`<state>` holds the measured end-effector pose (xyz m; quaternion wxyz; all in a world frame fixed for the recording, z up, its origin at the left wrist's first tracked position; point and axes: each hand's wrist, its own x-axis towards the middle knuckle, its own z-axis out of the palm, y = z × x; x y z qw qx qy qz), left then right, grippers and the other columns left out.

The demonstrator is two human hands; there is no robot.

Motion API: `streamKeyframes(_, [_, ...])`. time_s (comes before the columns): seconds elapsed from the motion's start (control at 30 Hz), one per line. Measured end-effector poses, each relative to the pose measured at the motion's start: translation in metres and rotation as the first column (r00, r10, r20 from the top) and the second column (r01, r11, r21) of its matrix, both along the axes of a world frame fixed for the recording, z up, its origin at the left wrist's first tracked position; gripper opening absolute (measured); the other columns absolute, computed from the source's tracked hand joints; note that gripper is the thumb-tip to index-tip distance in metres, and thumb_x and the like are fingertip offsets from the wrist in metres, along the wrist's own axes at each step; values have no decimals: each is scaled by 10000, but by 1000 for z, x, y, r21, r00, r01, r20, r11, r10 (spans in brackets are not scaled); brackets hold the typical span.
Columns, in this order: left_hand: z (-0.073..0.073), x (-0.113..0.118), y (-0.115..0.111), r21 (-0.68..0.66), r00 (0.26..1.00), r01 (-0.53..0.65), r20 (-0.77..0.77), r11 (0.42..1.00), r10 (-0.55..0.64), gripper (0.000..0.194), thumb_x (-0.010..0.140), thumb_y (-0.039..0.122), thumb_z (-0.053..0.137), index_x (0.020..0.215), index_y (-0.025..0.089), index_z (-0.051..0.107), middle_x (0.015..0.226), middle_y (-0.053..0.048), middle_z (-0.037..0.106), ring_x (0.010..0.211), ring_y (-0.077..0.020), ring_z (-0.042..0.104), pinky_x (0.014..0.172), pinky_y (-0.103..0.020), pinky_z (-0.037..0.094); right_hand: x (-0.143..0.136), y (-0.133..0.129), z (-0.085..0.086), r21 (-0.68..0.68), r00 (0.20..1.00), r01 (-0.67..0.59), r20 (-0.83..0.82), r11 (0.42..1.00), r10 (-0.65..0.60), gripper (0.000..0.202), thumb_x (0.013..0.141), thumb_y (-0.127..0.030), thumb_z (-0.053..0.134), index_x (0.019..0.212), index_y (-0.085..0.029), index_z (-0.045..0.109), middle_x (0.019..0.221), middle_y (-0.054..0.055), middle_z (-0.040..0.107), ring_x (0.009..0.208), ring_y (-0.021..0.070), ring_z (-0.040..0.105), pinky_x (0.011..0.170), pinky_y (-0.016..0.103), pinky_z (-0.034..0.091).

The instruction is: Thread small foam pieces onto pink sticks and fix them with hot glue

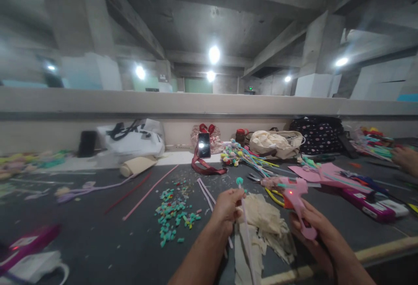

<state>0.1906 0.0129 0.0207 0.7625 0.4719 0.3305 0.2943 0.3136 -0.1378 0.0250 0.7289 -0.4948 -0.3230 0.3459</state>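
A teal piece (239, 181) is standing at the top of a pale stem (247, 232), and good handling here is probably calling for a steady stem, a slow nozzle and fingertips well clear of a tip that may be hot. The left hand (227, 206) is pinching the stem narrowly just below the teal piece, while the right hand (321, 228) is wrapping around the grip of a pink glue gun (298, 202), its nozzle pointing left, apart from the stem. Crumpled beige cloth (266, 219) is lying between the hands, and loose teal bits (168, 213) are lying scattered on the dark table (130, 254), left of the left hand.
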Motion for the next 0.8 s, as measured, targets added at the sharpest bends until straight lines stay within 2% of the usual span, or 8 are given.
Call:
streamKeyframes(0.13, [5,-13,-4,35,999,40,22,999,-41,237,580,353,591,551,126,527,368,76,392,294,-1,238,323,-149,85,3,6,-13,-15,996,-77,-49,997,76,379,570,-454,619,803,-156,587,395,-36,451,288,38,318,291,153,215])
streamKeyframes(0.23, [6,-33,-9,47,996,87,31,995,-88,274,579,394,589,541,129,529,305,87,347,264,-6,211,317,-161,71,6,8,-24,-20,986,-162,-52,987,161,430,547,-480,625,797,-131,603,376,-24,463,269,49,337,277,164,219])
streamKeyframes(0.37, [1,-67,-13,44,992,123,34,991,-124,331,597,464,555,552,138,520,284,91,333,242,-11,217,302,-167,75,-3,11,-29,-2,960,-278,-25,961,278,391,609,-443,599,820,-114,604,421,-1,509,288,58,380,281,164,266])
streamKeyframes(0.47, [-7,-92,-15,49,988,144,47,988,-146,348,632,481,518,567,140,515,292,86,345,248,-12,226,297,-164,83,-21,17,-26,21,933,-360,-5,933,360,411,648,-450,555,857,-99,596,440,19,535,300,61,406,286,151,270])
streamKeyframes(0.6, [-14,-119,-18,-5,993,111,45,994,-110,341,645,473,517,576,139,504,305,81,368,261,-13,243,302,-157,106,-55,28,-18,70,928,-370,-21,926,372,392,677,-447,527,852,-101,587,435,4,531,297,35,379,292,127,237])
streamKeyframes(0.7, [-16,-132,-19,-29,998,33,62,999,-31,338,651,470,512,578,141,495,308,79,376,271,-13,264,315,-146,129,-80,33,-14,4,938,-343,-60,939,343,373,655,-425,571,866,-117,582,458,2,553,302,41,373,289,136,253])
streamKeyframes(0.8, [-19,-139,-18,-61,997,-37,72,997,42,334,644,460,523,567,136,497,314,75,387,280,-9,283,324,-135,150,-100,36,-14,-74,949,-300,-126,951,289,331,617,-404,618,815,-139,591,594,40,627,326,57,433,303,154,312])
